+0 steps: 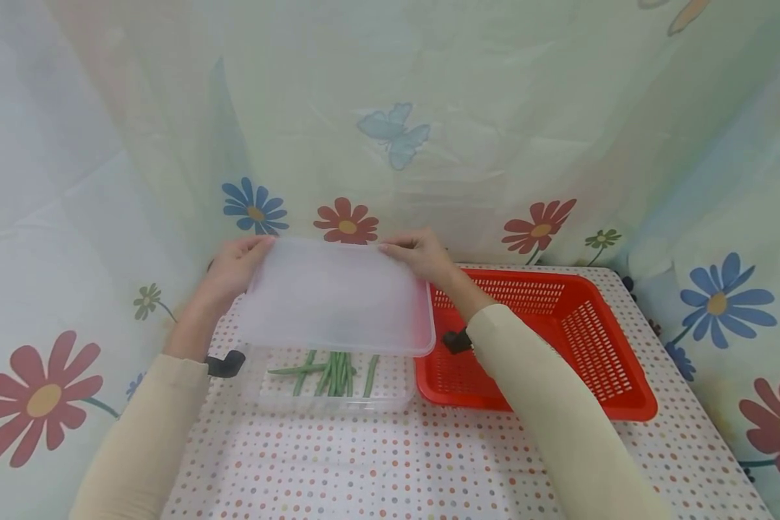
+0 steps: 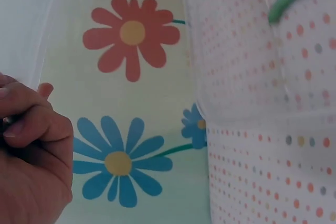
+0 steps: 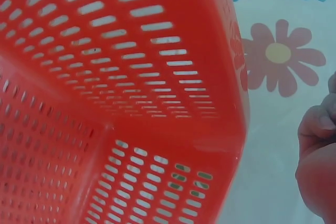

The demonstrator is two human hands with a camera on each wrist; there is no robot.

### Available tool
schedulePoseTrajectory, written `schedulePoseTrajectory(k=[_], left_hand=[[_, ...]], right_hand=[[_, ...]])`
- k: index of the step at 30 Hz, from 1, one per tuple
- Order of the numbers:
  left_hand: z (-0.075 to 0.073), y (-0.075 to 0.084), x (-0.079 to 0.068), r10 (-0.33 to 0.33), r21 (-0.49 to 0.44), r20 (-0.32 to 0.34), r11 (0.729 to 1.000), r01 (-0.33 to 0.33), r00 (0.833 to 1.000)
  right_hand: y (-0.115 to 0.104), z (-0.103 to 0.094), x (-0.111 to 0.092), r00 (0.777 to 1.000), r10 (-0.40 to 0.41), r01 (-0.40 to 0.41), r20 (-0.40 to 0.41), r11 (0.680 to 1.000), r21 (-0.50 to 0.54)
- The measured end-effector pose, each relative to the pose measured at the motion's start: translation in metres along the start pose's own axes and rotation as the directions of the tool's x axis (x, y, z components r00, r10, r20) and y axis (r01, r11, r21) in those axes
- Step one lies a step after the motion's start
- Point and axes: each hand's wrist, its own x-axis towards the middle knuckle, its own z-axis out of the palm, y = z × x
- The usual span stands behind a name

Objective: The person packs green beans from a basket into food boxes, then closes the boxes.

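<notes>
A frosted plastic lid (image 1: 338, 296) is held tilted by its far edge above a clear plastic container (image 1: 390, 401). My left hand (image 1: 237, 267) grips the lid's far left corner, and in the left wrist view its fingers are curled at the lid's edge. On the far edge, toward the right, my right hand (image 1: 419, 254) pinches the lid with the thumb on top. Several green beans (image 1: 334, 375) lie in the container, most in a bunch with a few apart. The lid hides the container's far part.
Right of the container stands a red perforated basket (image 1: 624, 375), its left rim close to the container and my right forearm passing over it. A dotted cloth (image 1: 338, 469) covers the table. Behind and at both sides hangs a flowered curtain (image 1: 481, 130).
</notes>
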Motion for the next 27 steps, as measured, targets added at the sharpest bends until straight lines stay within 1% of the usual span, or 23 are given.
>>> schedulePoseTrajectory(k=[3, 5, 8, 14, 16, 19, 22, 23, 27], left_hand=[[0.0, -0.004, -0.001, -0.028, 0.109, 0.004, 0.994, 0.027, 1.0], [0.001, -0.009, 0.0, -0.041, 0.159, -0.006, 0.986, 0.041, 0.999], [0.002, -0.016, 0.0, -0.044, 0.194, -0.019, 0.98, 0.047, 0.999], [0.005, -0.023, -0.001, -0.042, 0.2, -0.027, 0.979, 0.046, 0.999], [0.005, -0.026, 0.0, -0.03, 0.206, -0.022, 0.978, 0.034, 0.999], [0.006, -0.029, 0.001, -0.014, 0.24, -0.012, 0.971, 0.017, 1.0], [0.006, -0.033, 0.001, -0.019, 0.281, -0.001, 0.959, 0.019, 1.0], [0.006, -0.034, 0.001, -0.024, 0.294, 0.005, 0.956, 0.021, 1.0], [0.006, -0.035, 0.001, -0.035, 0.323, 0.026, 0.946, 0.025, 0.999]], right_hand=[[-0.002, 0.0, -0.002, 1.0, 0.003, -0.001, 0.031, 0.997, -0.075], [-0.003, 0.001, -0.003, 0.999, 0.011, -0.005, 0.053, 0.995, -0.104], [-0.003, 0.004, -0.003, 0.997, 0.011, -0.001, 0.073, 0.991, -0.13], [0.0, 0.01, -0.003, 0.992, 0.026, 0.0, 0.122, 0.977, -0.211], [0.0, 0.012, -0.004, 0.99, 0.026, 0.01, 0.139, 0.967, -0.254], [-0.001, 0.013, -0.005, 0.987, 0.018, 0.038, 0.16, 0.939, -0.342], [-0.002, 0.015, -0.006, 0.983, 0.016, 0.062, 0.182, 0.907, -0.417], [-0.002, 0.016, -0.006, 0.982, 0.016, 0.068, 0.187, 0.898, -0.436], [-0.001, 0.018, -0.008, 0.977, 0.034, 0.071, 0.211, 0.88, -0.469]])
